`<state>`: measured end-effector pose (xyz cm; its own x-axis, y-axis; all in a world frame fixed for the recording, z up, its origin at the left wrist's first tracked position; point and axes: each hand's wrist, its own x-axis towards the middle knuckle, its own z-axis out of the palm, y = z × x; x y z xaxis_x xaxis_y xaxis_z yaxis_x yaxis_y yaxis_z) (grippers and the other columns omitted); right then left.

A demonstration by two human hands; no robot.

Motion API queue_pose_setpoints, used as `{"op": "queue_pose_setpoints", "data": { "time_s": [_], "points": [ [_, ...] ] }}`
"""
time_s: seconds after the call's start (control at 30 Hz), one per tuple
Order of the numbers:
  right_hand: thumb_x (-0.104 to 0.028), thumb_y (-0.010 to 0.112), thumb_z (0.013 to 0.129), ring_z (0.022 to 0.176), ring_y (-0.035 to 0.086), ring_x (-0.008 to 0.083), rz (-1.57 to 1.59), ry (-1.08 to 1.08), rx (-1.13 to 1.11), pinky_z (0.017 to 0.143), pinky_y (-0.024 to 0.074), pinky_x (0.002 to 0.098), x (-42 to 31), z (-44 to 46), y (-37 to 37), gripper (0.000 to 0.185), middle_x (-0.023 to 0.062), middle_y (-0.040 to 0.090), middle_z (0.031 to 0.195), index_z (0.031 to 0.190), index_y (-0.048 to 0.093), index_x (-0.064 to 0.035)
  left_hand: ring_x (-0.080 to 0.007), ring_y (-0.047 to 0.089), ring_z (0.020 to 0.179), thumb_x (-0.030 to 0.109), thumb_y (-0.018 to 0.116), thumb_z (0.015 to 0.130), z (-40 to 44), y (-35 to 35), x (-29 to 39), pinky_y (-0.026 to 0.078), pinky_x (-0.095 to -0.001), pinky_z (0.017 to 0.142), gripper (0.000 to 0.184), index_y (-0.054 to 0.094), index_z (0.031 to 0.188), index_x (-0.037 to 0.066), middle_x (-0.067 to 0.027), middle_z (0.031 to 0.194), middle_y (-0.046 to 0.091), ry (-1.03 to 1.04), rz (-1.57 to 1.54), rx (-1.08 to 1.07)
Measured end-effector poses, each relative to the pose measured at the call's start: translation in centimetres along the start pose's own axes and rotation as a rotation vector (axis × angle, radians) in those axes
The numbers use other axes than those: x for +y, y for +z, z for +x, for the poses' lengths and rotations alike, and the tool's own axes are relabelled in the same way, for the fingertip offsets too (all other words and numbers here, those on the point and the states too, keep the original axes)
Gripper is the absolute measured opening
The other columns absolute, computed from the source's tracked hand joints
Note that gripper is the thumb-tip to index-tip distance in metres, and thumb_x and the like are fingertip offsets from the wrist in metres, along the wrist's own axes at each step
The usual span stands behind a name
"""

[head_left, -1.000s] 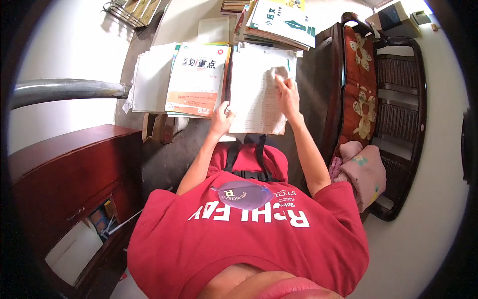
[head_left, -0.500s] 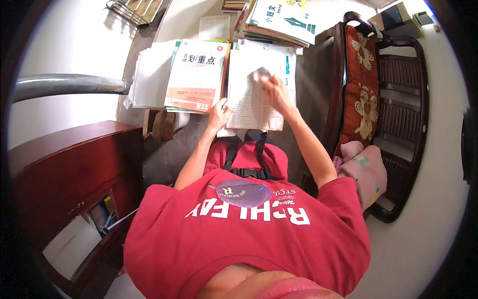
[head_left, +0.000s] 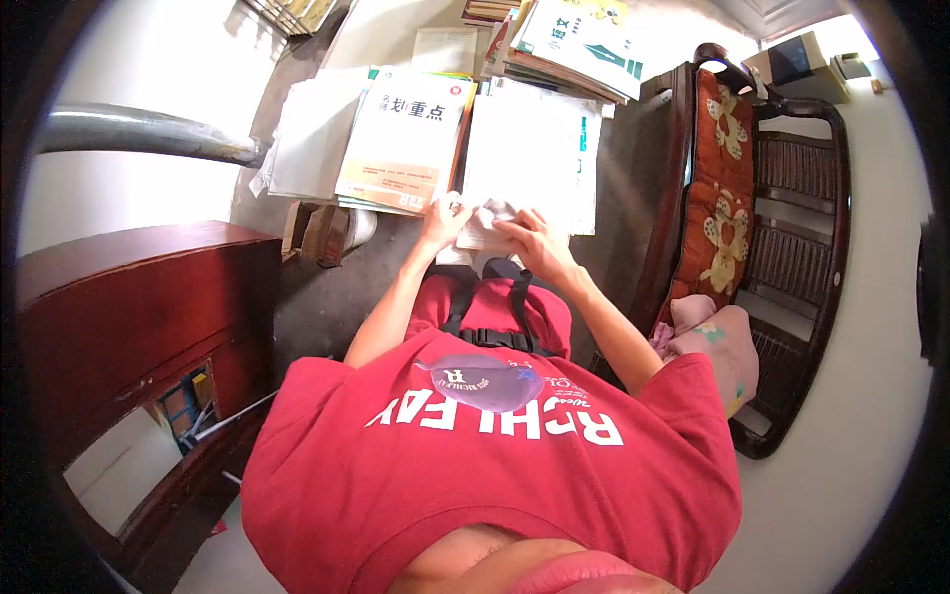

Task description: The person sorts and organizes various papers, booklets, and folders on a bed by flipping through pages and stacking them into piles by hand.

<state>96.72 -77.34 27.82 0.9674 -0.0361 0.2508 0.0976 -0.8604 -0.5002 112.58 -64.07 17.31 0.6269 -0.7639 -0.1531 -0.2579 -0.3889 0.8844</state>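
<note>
A white printed booklet (head_left: 534,148) lies on a stack of papers in front of me, washed out by bright light. My left hand (head_left: 442,226) is closed at its lower left corner, thumb and fingers on the edge beside the orange-and-white workbook (head_left: 406,139). Bunched under the fingers of my right hand (head_left: 537,243) is a crumpled whitish cloth (head_left: 494,210), which rests on the booklet's lower edge close to my left hand. Exactly how the fingertips grip the cloth is partly hidden.
Loose white papers (head_left: 312,139) lie left of the workbook. Behind the booklet rises a stack of books (head_left: 584,45). A dark wooden bench with a red flowered cushion (head_left: 727,129) stands at right, a reddish wooden chair (head_left: 148,287) at left. A metal pipe (head_left: 148,134) juts in from the left.
My right hand has drawn the cloth down from the upper part of the booklet to its lower edge, near my left hand. The view has shifted slightly.
</note>
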Motion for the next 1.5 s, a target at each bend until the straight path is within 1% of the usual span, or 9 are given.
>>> {"op": "queue_pose_setpoints", "data": {
  "time_s": [0.17,0.37,0.6,0.73,0.87,1.03,1.1,1.33,1.5],
  "points": [
    [0.0,0.047,0.077,0.076,0.052,0.0253,0.308,0.57,0.203,0.065,0.0446,0.031,1.8,-0.8,2.2,0.038,0.0139,0.051,0.086,0.114,0.05,-0.0069,-0.0147,0.049,0.056,0.018,0.055,0.077,-0.1,-1.6,4.8,0.038,-0.0296,0.052,0.021,0.048,0.071,-0.001,-0.0107,0.059,0.05,0.029,-0.088,-0.008],
    [-0.004,0.051,0.08,0.082,0.051,0.0157,0.659,0.664,0.366,0.072,0.0447,0.0287,2.3,-0.4,1.6,0.041,0.0082,0.053,0.092,0.12,0.043,-0.0046,-0.0331,0.053,0.049,0.02,0.054,0.074,-1.9,-4.9,16.7,0.037,-0.0386,0.044,0.023,0.043,0.068,0.001,-0.0164,0.05,0.046,0.269,0.16,0.032],
    [-0.005,0.048,0.082,0.075,0.051,0.0075,1.065,0.845,0.665,0.067,0.0423,0.0209,6.1,-4.9,-0.6,0.027,0.0036,0.057,0.086,0.108,0.05,0.0035,-0.0284,0.06,0.058,0.025,0.054,0.074,-1.1,4.3,17.5,0.048,-0.0397,0.053,0.018,0.053,0.076,0.007,-0.012,0.063,0.059,0.369,0.747,-0.107],
    [-0.006,0.05,0.081,0.076,0.052,0.0075,0.924,0.888,0.675,0.067,0.0431,0.0216,8.9,-6.5,0.4,0.026,0.0045,0.058,0.089,0.105,0.052,0.0029,-0.029,0.061,0.07,0.036,0.053,0.078,-0.5,6.3,15.1,0.048,-0.0409,0.06,0.033,0.056,0.087,0.005,-0.0159,0.075,0.061,0.223,0.741,-0.398],
    [-0.001,0.051,0.076,0.066,0.052,0.0197,0.218,0.717,0.608,0.062,0.0434,0.0281,8.2,-5.9,-0.9,0.025,0.0106,0.053,0.08,0.101,0.054,0.0031,-0.0258,0.06,0.075,0.022,0.055,0.079,-1.3,2.9,11.7,0.048,-0.0339,0.065,0.026,0.058,0.095,0.002,-0.017,0.085,0.06,0.107,0.214,-0.041],
    [0.001,0.051,0.075,0.065,0.051,0.0249,0.135,0.542,0.503,0.059,0.0431,0.0318,5.8,-2.4,-1.5,0.026,0.012,0.049,0.078,0.1,0.054,0.002,-0.0299,0.058,0.075,0.027,0.052,0.082,-1.8,-1.3,6.0,0.047,-0.0381,0.065,0.029,0.057,0.083,-0.001,-0.0181,0.084,0.058,0.143,0.752,0.361],
    [0.002,0.052,0.072,0.067,0.051,0.0282,0.193,0.469,0.416,0.06,0.0439,0.0337,5.0,-1.2,-0.4,0.03,0.0139,0.049,0.079,0.102,0.053,0.0015,-0.032,0.057,0.076,0.03,0.051,0.082,-2.1,-1.7,5.1,0.046,-0.0399,0.067,0.032,0.058,0.08,0.0,-0.0186,0.079,0.058,-0.167,0.466,0.101],
    [-0.008,0.059,0.068,0.087,0.047,0.0293,-0.019,0.211,-0.05,0.077,0.0404,0.0388,5.0,0.2,2.7,0.047,0.0115,0.047,0.092,0.113,0.048,-0.0036,-0.0328,0.057,0.072,0.031,0.052,0.08,-1.4,-0.8,5.1,0.046,-0.0402,0.064,0.029,0.061,0.073,0.004,-0.0172,0.069,0.058,-0.108,0.627,0.09],
    [-0.001,0.05,0.074,0.087,0.048,0.029,-0.167,0.434,0.185,0.075,0.0414,0.0371,10.8,4.1,3.0,0.038,0.0148,0.048,0.091,0.112,0.05,0.0006,-0.0322,0.057,0.071,0.03,0.054,0.079,-1.5,-1.2,5.6,0.046,-0.0402,0.063,0.027,0.061,0.072,0.005,-0.0168,0.069,0.058,-0.152,0.548,0.069]
  ]
}}
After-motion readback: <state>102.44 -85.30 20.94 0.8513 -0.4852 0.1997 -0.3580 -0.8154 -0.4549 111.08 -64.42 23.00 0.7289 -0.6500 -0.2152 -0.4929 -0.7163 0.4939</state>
